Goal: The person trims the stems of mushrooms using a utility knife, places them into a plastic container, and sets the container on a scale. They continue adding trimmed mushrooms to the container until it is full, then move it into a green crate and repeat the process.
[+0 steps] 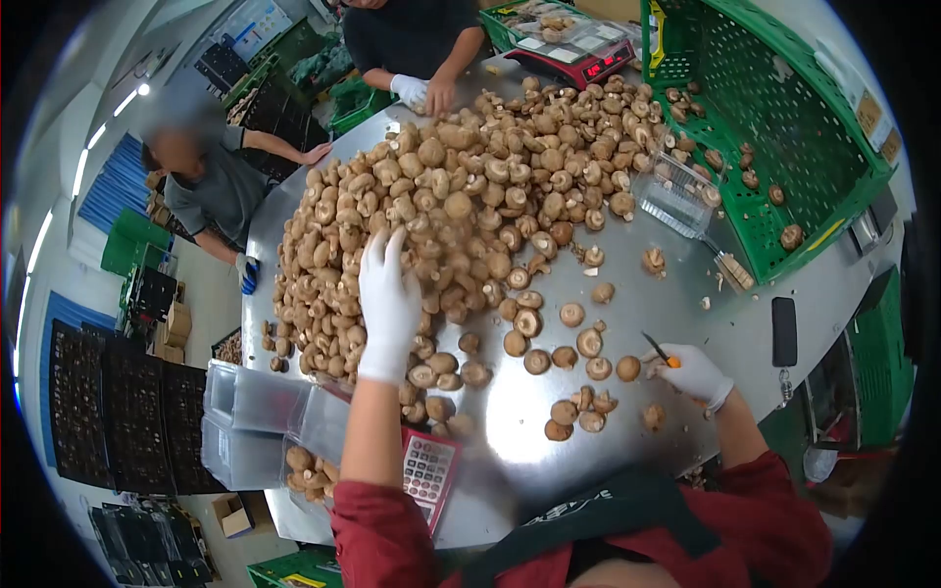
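A large heap of shiitake mushrooms (431,186) covers the far and left part of the metal table. My left hand (389,299), in a white glove, lies against the near side of the heap with its fingers stretched out; whether it touches a mushroom under the palm is hidden. In my right hand (694,376), also gloved, is a small knife (670,361) with an orange handle, its dark blade pointing up and left. Several loose mushrooms (589,341) are scattered between my hands, and a small cluster (582,409) sits nearer to me.
Clear plastic boxes (257,407) and a red keypad device (429,472) stand near my left arm. Right of the heap are a clear tray (676,194), a brush (733,272), a phone (784,331) and a green crate (784,127). A red scale (573,65) and two people are beyond.
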Motion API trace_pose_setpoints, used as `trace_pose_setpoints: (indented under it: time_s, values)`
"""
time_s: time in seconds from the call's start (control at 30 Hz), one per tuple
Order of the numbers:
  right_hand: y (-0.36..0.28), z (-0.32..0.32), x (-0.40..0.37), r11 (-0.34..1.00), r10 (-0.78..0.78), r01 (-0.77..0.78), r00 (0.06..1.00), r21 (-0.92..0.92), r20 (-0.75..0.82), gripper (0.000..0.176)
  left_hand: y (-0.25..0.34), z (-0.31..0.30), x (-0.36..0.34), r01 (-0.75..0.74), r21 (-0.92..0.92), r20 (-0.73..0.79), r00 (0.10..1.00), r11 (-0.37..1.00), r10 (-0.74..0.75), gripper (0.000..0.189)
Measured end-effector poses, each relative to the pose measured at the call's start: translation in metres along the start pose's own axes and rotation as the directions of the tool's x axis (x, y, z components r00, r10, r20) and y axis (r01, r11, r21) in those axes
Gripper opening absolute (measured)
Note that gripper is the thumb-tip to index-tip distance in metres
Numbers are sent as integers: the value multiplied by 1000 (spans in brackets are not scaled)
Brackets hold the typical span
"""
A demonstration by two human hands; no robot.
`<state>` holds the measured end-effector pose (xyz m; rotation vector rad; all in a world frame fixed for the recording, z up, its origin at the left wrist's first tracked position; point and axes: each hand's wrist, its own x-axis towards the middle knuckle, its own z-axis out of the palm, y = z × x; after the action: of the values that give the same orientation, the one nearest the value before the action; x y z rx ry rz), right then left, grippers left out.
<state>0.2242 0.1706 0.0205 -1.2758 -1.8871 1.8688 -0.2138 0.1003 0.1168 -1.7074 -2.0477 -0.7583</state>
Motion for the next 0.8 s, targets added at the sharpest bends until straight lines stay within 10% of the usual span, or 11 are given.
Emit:
trace_pose_setpoints:
  time_s: [0.2,0.47,0.53,0.6,0.63,0.8]
  values:
    - [-6,7,12,997,73,-73,997,0,30,22,-44,67,65,-139,375,228,972,916,54,59]
    - [11,19,26,1000,-27,26,998,-14,-52,20,-5,65,-3,244,-171,208,956,955,-207,40]
    - [-1,27,26,982,-137,126,988,-144,-70,22,9,57,-24,457,-491,275,889,742,-366,40]
    - [-25,40,25,942,-247,216,965,-258,-93,25,34,44,-42,565,-797,445,789,215,-425,43]
    - [-31,47,26,933,-269,238,960,-270,-83,28,43,38,-50,545,-834,531,743,-93,-408,44]
    - [-59,89,34,754,-547,488,837,-439,-9,49,80,17,-94,407,-709,617,754,-576,-227,60]
